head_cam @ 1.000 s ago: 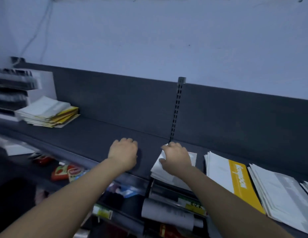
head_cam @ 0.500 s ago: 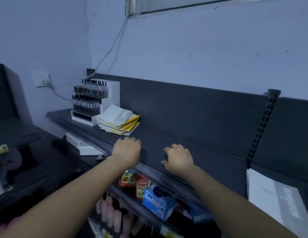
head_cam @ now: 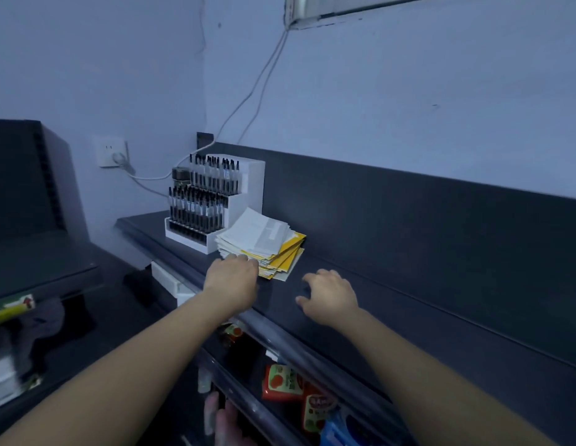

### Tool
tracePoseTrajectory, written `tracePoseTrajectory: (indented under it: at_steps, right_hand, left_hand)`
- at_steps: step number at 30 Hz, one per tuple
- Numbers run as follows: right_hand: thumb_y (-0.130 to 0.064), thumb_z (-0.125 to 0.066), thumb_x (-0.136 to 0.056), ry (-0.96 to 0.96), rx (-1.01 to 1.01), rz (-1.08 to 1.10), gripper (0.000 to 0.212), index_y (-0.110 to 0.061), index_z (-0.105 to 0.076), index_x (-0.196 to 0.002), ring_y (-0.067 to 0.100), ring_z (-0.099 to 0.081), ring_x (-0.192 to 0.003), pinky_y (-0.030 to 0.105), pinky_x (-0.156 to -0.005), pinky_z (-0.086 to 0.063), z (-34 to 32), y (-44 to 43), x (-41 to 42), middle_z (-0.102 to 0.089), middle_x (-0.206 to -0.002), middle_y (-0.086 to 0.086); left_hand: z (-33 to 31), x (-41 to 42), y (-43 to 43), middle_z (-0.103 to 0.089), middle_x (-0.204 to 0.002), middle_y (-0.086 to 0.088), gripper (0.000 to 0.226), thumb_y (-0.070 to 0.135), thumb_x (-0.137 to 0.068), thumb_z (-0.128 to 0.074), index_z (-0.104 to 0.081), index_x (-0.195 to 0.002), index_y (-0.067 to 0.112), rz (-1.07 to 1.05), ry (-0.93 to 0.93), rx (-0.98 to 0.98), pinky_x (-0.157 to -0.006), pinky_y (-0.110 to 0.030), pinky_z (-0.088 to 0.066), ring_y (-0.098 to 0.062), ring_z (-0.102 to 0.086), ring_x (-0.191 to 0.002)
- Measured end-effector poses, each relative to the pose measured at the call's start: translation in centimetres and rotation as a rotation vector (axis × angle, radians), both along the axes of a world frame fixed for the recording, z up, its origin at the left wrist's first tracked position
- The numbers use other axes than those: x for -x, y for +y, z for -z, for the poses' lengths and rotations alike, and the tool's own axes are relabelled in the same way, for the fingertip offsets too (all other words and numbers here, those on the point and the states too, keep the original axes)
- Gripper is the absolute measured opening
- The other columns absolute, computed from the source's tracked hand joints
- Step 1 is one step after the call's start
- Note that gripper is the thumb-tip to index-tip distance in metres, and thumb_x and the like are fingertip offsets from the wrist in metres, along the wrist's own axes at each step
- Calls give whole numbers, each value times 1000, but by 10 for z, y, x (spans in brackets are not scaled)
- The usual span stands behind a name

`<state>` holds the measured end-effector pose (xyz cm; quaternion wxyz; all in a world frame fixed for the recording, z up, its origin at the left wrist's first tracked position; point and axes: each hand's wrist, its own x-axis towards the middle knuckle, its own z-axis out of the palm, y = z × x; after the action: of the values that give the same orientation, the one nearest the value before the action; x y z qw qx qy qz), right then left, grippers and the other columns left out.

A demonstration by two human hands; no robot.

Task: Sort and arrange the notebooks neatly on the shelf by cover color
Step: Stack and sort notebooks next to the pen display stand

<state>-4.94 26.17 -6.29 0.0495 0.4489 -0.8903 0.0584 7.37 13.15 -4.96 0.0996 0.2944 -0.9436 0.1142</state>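
Observation:
A messy stack of notebooks (head_cam: pixel 264 243), white covers on top and yellow ones below, lies on the dark shelf (head_cam: pixel 392 304) beside a white pen display. My left hand (head_cam: pixel 233 278) reaches the stack's near edge, fingers bent down over it; whether it grips the stack I cannot tell. My right hand (head_cam: pixel 328 297) hovers over the bare shelf just right of the stack, fingers loosely curled, holding nothing.
A white tiered rack of black pens (head_cam: pixel 212 201) stands at the shelf's left end against the wall. A socket and cable (head_cam: pixel 114 154) hang behind it. Lower shelves hold red packets (head_cam: pixel 283 381) and other goods. A dark cabinet (head_cam: pixel 32 194) stands at the left.
The view swung left, away from the white and yellow notebook piles on the right. Both hands travelled left along the shelf, and the left hand has arrived at the mixed stack.

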Motion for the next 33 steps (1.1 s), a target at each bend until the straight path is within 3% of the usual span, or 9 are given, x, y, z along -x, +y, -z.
tracePoseTrajectory:
  at_steps: [4,9,13,18,21,24,29,33]
  right_hand:
    - [-44,-50,-92,-25,63,-14,38,-14,-59,-114,26,-48,-118,38,-93,-40,-2,-45,26,-58,-120,6]
    - [-45,-49,-92,-102,115,-19,33,-15,-59,-99,27,-49,-115,36,-86,-42,-5,-98,61,-62,-114,6]
    - [-51,-46,-93,-145,147,-10,43,-13,-59,-109,27,-51,-112,37,-85,-44,-4,-132,86,-62,-112,6]
    - [-53,-42,-94,-252,131,16,54,-12,-49,-128,31,-50,-116,39,-90,-46,5,-161,104,-57,-125,10]
    - [-56,-42,-92,-258,114,19,53,-14,-48,-124,30,-51,-116,39,-90,-46,9,-176,111,-58,-125,9]
    - [-57,-48,-87,-247,132,38,51,-16,-50,-117,32,-52,-115,38,-90,-45,9,-189,112,-60,-122,8]
    - [-54,-56,-83,-346,231,72,60,-23,-45,-133,31,-51,-121,37,-96,-46,10,-205,115,-58,-129,7]
    - [-43,-56,-88,-439,315,84,57,-25,-39,-140,27,-48,-126,39,-103,-41,10,-213,116,-52,-137,3]
  left_hand:
    - [-4,24,-42,-55,-121,-8,31,29,-95,-47,-51,-120,12,-26,19,0,-84,-38,-45,-27,-51,-115]
    - [-9,58,-90,-55,-121,-8,34,34,-95,-47,-52,-120,12,-45,42,-3,-88,-38,-44,-27,-51,-115]
    - [-5,84,-122,-53,-124,-8,39,40,-96,-45,-51,-123,12,-92,46,-37,-93,-40,-42,-27,-49,-118]
    - [4,108,-154,-49,-129,-8,47,47,-98,-40,-47,-129,12,-140,35,-111,-97,-42,-39,-28,-45,-122]
    - [8,120,-168,-50,-129,-8,52,52,-96,-40,-44,-129,12,-156,61,-164,-96,-41,-39,-27,-46,-122]
    - [11,129,-180,-51,-127,-9,57,55,-93,-46,-42,-128,11,-169,113,-213,-92,-41,-43,-28,-49,-120]
    - [10,137,-194,-52,-123,-11,58,51,-84,-61,-45,-122,10,-199,253,-381,-89,-40,-46,-30,-52,-114]
    - [6,135,-201,-58,-115,-9,57,49,-79,-69,-50,-115,10,-212,301,-342,-85,-37,-47,-29,-56,-108]
